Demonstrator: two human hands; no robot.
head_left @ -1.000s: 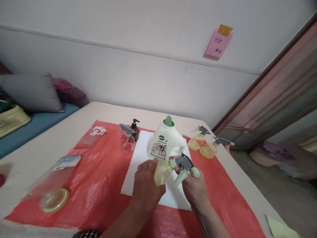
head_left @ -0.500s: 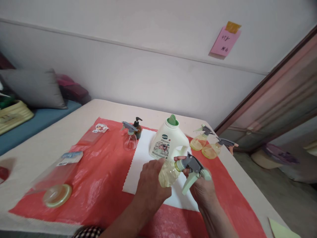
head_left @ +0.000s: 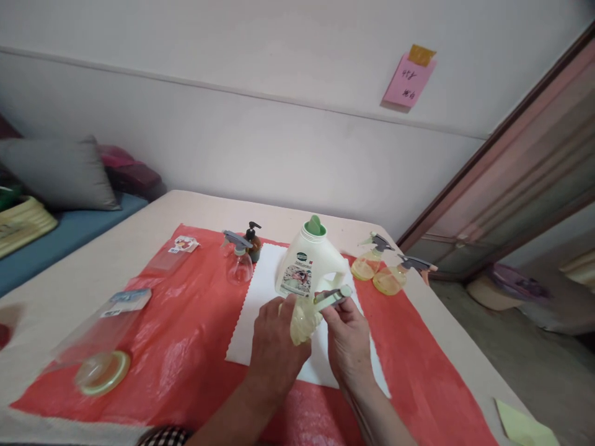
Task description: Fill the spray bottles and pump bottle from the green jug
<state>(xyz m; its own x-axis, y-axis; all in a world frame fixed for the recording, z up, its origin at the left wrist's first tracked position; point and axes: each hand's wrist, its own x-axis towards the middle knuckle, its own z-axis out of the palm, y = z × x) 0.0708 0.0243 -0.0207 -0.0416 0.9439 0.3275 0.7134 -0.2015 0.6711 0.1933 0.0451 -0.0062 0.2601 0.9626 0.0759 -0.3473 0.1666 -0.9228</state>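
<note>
A clear spray bottle with pale yellow liquid is held tilted above the white cloth. My left hand is wrapped round its body. At the bottle's neck, the fingers of my right hand grip the grey and pale green spray head, which points towards me and hides part of the fingers. Just behind stands a large cream detergent jug with a green spout in its open mouth.
Two spray bottles holding yellow liquid stand at the right. An empty-looking spray bottle and a brown pump bottle are left of the jug. Clear packaging and a round lidded container lie on the red sheet.
The spray head has turned, its trigger swinging from lower right to face me. My right hand has shifted left and now grips the head with its fingers. The view has moved slightly.
</note>
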